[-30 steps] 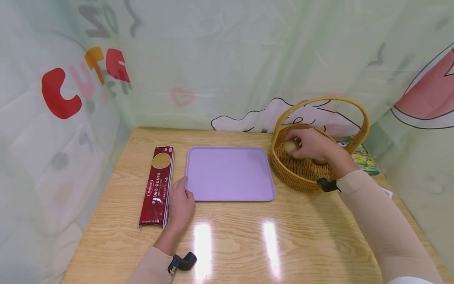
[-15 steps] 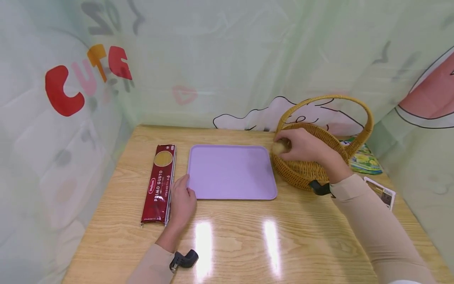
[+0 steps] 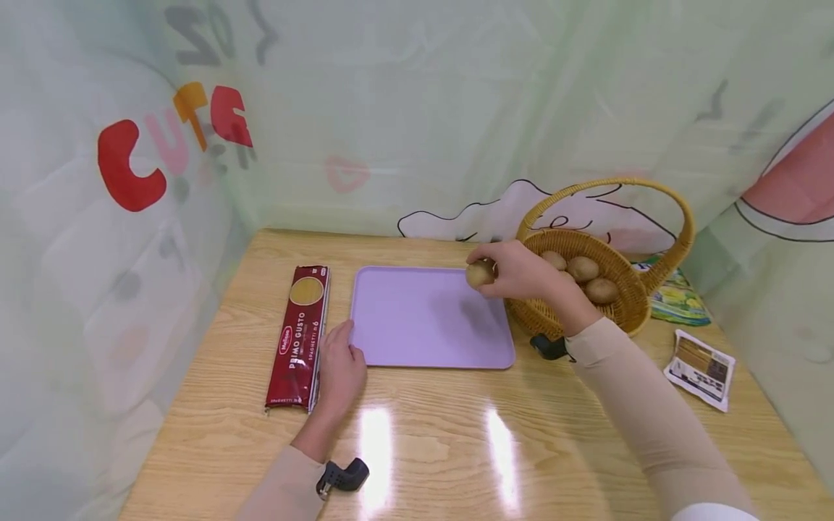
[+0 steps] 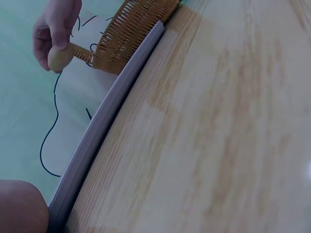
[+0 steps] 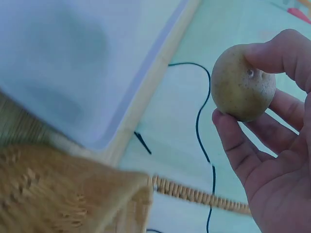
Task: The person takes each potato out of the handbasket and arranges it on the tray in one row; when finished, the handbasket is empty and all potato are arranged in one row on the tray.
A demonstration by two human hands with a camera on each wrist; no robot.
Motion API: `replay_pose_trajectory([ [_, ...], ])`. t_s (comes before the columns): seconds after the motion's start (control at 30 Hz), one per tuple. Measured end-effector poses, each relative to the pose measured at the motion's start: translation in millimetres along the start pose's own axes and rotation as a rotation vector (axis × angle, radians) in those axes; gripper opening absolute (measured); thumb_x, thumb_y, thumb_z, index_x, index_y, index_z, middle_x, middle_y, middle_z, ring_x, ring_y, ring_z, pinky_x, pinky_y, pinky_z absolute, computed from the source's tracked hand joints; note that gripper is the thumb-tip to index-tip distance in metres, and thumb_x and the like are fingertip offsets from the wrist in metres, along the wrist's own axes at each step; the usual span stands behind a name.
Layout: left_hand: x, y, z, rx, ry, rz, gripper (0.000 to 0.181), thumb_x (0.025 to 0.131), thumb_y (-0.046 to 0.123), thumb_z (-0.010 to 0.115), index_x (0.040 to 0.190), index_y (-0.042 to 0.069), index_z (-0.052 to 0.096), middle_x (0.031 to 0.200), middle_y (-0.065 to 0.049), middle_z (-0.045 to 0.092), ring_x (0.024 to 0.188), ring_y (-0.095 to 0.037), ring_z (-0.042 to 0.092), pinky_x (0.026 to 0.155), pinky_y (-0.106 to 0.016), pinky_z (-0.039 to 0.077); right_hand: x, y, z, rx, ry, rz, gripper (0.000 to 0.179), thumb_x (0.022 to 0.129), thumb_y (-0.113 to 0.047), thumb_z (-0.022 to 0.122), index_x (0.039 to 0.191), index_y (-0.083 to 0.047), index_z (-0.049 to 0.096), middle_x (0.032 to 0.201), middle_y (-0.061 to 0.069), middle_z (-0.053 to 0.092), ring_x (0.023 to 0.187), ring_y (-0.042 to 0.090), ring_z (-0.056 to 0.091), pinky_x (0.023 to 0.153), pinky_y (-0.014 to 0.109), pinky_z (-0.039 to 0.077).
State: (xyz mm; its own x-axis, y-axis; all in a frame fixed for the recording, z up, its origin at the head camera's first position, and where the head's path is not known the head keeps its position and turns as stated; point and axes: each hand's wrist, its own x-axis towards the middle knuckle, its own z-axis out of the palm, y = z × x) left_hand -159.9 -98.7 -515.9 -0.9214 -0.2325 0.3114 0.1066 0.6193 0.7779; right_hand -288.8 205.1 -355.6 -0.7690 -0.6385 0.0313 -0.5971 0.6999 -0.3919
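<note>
My right hand [image 3: 524,271] holds a potato [image 5: 243,82] between thumb and fingertips. In the head view that potato is over the back right corner of the lilac tray [image 3: 423,318], apart from its surface. The wicker basket [image 3: 541,318] stands to the tray's right, with several potatoes [image 3: 583,269] inside; my right forearm hides part of it. My left hand [image 3: 342,369] rests against the tray's left edge near its front corner, fingers loosely extended. In the left wrist view, only a bit of that hand shows beside the tray rim [image 4: 92,131].
A red spaghetti packet [image 3: 298,340] lies left of my left hand. Behind the basket is a colourful green-yellow packet [image 3: 677,298], and a small white-and-brown packet [image 3: 702,367] lies at the right. The basket's tall arched handle [image 3: 612,182] rises over it. A printed curtain hangs behind the table.
My right hand has lifted the potato out of the basket and carried it left over the tray. The potatoes left in the basket have come into view. My left hand stays at the tray.
</note>
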Motion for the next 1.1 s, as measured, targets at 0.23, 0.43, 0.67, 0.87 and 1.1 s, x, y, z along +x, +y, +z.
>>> replay_pose_trajectory([
  [0.23,0.3,0.4,0.0,0.015,-0.002,0.005,0.044,0.084,-0.009,0.055,0.128,-0.008,0.057,0.130,-0.023,0.057,0.118,-0.040,0.049,0.105,-0.047,0.040,20.0,-0.8,16.7,0.003,0.000,0.007,0.046,0.074,-0.019,0.072,0.118,-0.008,0.065,0.092,0.001,0.064,0.064,0.014,0.051,0.061,0.030,0.045],
  [0.43,0.0,0.6,0.2,0.010,-0.008,0.006,0.044,0.084,-0.009,0.054,0.128,-0.007,0.057,0.131,-0.023,0.057,0.119,-0.039,0.048,0.104,-0.047,0.042,37.2,1.5,33.7,0.037,0.050,-0.014,0.045,0.073,-0.018,0.073,0.116,-0.007,0.067,0.097,0.003,0.066,0.079,0.018,0.057,0.067,0.032,0.049],
  [0.67,0.7,-1.3,1.1,0.014,-0.013,0.007,0.044,0.084,-0.009,0.054,0.129,-0.008,0.057,0.130,-0.023,0.057,0.119,-0.039,0.048,0.104,-0.047,0.042,56.1,-3.9,56.4,0.117,0.073,0.028,0.045,0.074,-0.021,0.075,0.116,-0.006,0.068,0.105,0.004,0.067,0.089,0.020,0.059,0.076,0.034,0.050],
  [0.87,0.9,-2.3,1.6,0.026,-0.023,-0.003,0.044,0.085,-0.008,0.053,0.129,-0.007,0.057,0.132,-0.021,0.057,0.118,-0.037,0.049,0.105,-0.044,0.041,75.6,-9.4,77.6,0.125,0.088,0.026,0.042,0.075,-0.025,0.076,0.114,-0.011,0.070,0.105,0.000,0.069,0.088,0.018,0.058,0.078,0.032,0.048],
  [1.1,0.0,-0.6,1.8,0.019,-0.015,-0.012,0.045,0.085,-0.008,0.053,0.130,-0.006,0.056,0.132,-0.021,0.057,0.118,-0.036,0.049,0.105,-0.044,0.041,96.6,-20.9,95.5,0.168,0.077,0.055,0.044,0.075,-0.025,0.076,0.116,-0.012,0.070,0.105,0.000,0.069,0.087,0.018,0.059,0.077,0.031,0.048],
])
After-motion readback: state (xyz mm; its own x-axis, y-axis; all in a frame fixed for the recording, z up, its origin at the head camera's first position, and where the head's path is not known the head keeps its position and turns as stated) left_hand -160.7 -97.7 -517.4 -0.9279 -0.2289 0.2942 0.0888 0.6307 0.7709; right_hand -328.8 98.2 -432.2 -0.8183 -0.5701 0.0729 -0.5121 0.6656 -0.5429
